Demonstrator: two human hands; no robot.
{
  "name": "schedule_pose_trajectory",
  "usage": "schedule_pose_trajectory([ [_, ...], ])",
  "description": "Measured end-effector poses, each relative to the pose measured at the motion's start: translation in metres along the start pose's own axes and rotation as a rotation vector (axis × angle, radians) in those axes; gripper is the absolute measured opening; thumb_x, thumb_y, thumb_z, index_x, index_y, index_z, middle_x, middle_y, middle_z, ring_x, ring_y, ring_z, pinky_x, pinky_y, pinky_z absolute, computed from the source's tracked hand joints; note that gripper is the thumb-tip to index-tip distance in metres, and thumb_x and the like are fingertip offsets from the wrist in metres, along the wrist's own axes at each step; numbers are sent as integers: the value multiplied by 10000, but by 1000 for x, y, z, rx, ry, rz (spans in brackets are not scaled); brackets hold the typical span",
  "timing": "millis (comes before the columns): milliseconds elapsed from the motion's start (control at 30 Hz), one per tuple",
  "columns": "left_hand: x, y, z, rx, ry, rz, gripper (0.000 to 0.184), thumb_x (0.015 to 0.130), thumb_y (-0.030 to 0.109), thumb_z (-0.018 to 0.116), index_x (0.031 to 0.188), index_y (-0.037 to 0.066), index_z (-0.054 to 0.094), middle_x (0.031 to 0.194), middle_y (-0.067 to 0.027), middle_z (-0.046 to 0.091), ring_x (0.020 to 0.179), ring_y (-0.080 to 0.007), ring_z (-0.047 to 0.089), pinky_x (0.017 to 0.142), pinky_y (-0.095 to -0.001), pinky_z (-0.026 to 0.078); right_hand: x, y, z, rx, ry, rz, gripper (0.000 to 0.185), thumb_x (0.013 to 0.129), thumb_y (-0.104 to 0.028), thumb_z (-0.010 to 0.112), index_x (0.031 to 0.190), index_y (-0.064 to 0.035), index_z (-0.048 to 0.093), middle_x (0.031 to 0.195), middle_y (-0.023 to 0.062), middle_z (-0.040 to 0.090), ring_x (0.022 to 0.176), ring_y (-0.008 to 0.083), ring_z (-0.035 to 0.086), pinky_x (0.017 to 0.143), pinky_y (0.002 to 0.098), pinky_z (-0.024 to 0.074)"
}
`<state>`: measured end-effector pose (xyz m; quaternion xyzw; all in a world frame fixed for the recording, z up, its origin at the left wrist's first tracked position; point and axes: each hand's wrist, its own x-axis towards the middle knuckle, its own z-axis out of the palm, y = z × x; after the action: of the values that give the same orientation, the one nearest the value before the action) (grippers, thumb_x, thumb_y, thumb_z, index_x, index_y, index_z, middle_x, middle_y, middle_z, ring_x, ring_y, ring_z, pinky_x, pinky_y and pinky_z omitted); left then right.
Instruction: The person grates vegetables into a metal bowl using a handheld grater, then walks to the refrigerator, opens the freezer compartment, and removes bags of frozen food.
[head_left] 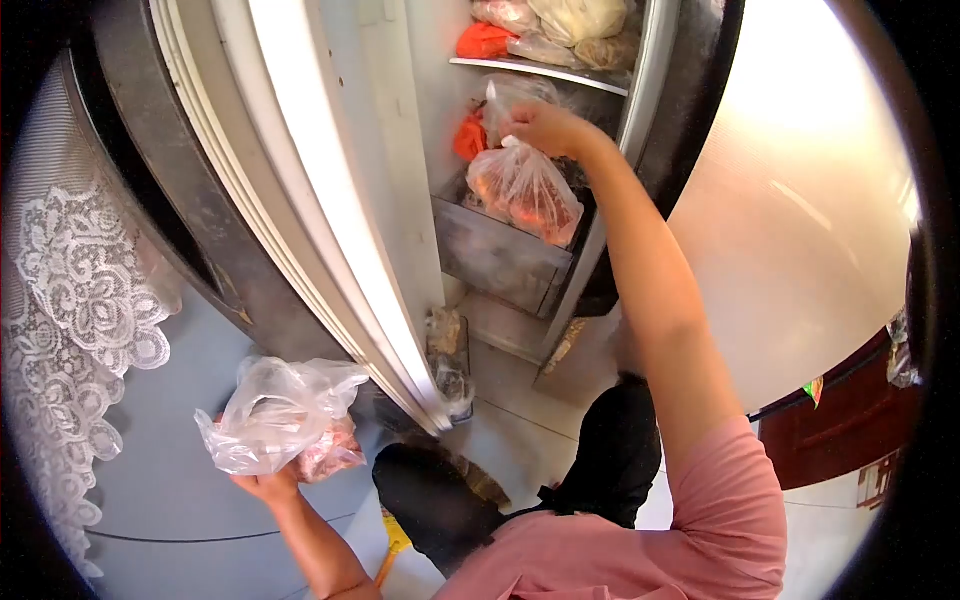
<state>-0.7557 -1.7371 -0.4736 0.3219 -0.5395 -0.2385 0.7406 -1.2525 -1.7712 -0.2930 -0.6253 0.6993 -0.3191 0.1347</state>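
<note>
My left hand (268,486) holds a clear plastic bag (285,415) with pinkish-red contents from below, out to the left of the open fridge door. Inside the compartment, my right hand (540,130) reaches in with its fingers curled at the knotted top of another clear bag (528,192). Reddish-orange contents show through that bag, which is above the drawer (500,250). Just left of my right hand is an orange-red bag (470,137). The fingertips of my right hand are partly hidden among the plastic.
An upper shelf (540,72) holds several bagged items. The open door (310,160) stands at the left, beside a white lace cloth (90,270). Bagged things lie on the door's low rack (452,390). A yellow object (396,537) is near my legs.
</note>
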Motion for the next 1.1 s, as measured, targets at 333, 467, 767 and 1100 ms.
schedule_pose_trajectory([
  [333,0,2,-5,266,9,72,287,830,63,485,1066,-98,502,1039,-176,555,912,-236,546,797,-343,462,-53,64,72,-336,438,-115,262,794,-216,524,977,-42,595,965,195,584,925,355,549,793,417,435],
  [467,1,10,6,212,62,51,298,833,83,486,1065,-103,500,1035,-165,556,920,-231,537,804,-332,449,-53,105,103,-360,518,-60,227,782,-187,551,951,-44,600,896,181,590,889,337,552,767,409,433],
  [767,2,11,10,68,64,-1,340,807,75,460,1103,-93,466,1074,-165,526,959,-235,505,840,-350,411,15,130,109,-727,-184,5,279,733,-188,514,960,-64,617,885,180,612,852,324,578,727,399,449],
  [1100,4,10,-2,182,-27,-87,339,794,63,461,1097,-88,470,1044,-134,535,918,-210,507,818,-334,410,-52,71,130,-74,580,71,250,800,-162,492,987,-10,562,936,181,587,876,299,571,771,381,437],
])
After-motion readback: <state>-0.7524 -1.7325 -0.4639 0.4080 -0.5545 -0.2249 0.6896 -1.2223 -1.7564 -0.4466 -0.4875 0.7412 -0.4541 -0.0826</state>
